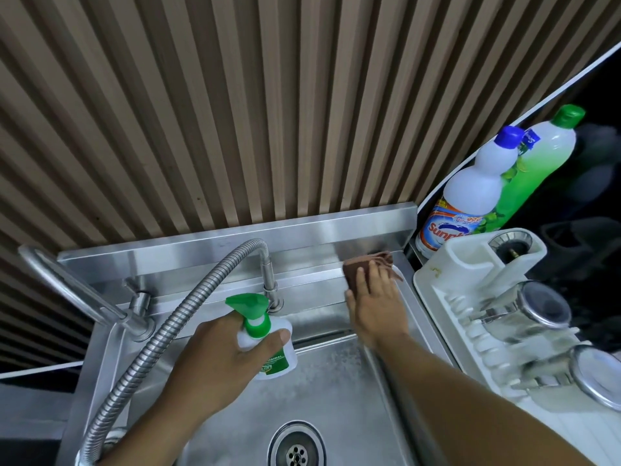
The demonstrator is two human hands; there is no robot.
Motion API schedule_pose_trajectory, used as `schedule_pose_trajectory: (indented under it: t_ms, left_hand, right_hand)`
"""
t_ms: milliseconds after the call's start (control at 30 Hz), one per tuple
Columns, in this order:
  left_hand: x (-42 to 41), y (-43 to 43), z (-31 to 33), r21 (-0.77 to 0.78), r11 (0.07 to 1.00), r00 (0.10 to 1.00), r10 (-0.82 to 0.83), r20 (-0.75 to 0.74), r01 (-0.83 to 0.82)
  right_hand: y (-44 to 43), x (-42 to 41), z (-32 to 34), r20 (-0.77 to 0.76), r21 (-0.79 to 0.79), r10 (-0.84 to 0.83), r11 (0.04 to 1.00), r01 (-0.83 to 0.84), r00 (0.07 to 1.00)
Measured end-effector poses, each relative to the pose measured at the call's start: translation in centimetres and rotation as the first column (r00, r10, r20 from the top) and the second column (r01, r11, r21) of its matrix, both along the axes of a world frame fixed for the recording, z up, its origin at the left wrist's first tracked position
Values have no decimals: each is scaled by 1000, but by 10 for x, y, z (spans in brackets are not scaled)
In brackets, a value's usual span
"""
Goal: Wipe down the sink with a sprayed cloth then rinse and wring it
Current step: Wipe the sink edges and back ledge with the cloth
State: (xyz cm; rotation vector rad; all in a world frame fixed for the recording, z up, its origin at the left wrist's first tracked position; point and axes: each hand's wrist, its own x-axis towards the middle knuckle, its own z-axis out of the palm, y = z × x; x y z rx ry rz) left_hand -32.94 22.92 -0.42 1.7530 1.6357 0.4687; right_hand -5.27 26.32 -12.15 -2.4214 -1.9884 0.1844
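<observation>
The spray bottle [268, 344] is gripped by the left hand [232, 358] above the basin, with fingers and thumb curled round its white body below the green trigger head. The brown cloth [359, 267] is pressed flat under the straight fingers of the right hand [373, 304], on the back right corner of the sink [336, 398] ledge against the low steel upstand. The sink is brushed stainless steel with a round perforated drain [297, 447]. A ribbed metal hose [161, 334] is arched along the left side, beside a smooth bent tap [77, 290]. To the right, two lidded glass jars [534, 307] are laid in a white plastic dish rack [447, 297]. Behind it a white bottle [470, 193] and a green bottle [537, 163] are stood. A slatted wooden wall [235, 112] is seen at the back.
</observation>
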Motion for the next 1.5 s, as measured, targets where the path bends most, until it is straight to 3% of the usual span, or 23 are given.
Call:
schedule_pose_trajectory:
  t_ms: [100,267,433,600,800,967,1133,1400,1500]
  left_hand:
    - [4,1,-1,13,1000,1000,-16,-9,16]
    - [14,1,0,32,999,1000,-24,-1,24]
    - [26,10,-4,32,999,996,20,87,-23]
    - [45,20,4,87,996,998,23,66,-29]
    - [44,27,12,98,993,997,55,57,-60]
    - [21,20,8,71,997,998,40,38,-43]
    - [-1,12,1,43,999,999,24,24,-25]
    - [-11,3,-1,41,999,999,15,52,-17]
    - [-12,1,0,44,999,999,16,42,-17]
  right_hand:
    - [7,17,9,42,-25,-111,993,112,993]
    - [26,21,11,-17,-17,-236,972,235,972]
    - [12,22,6,1,6,-191,982,191,982]
    - [-25,23,-1,53,20,-105,994,104,993]
    - [-14,17,6,32,0,-124,992,124,992]
    - [23,-18,6,-80,-6,-232,973,232,970]
    - [22,-58,6,-93,46,-129,990,133,987]
    - [7,-77,-2,-11,53,276,960,-276,961]
    - [10,-46,2,-10,37,70,997,-70,997]
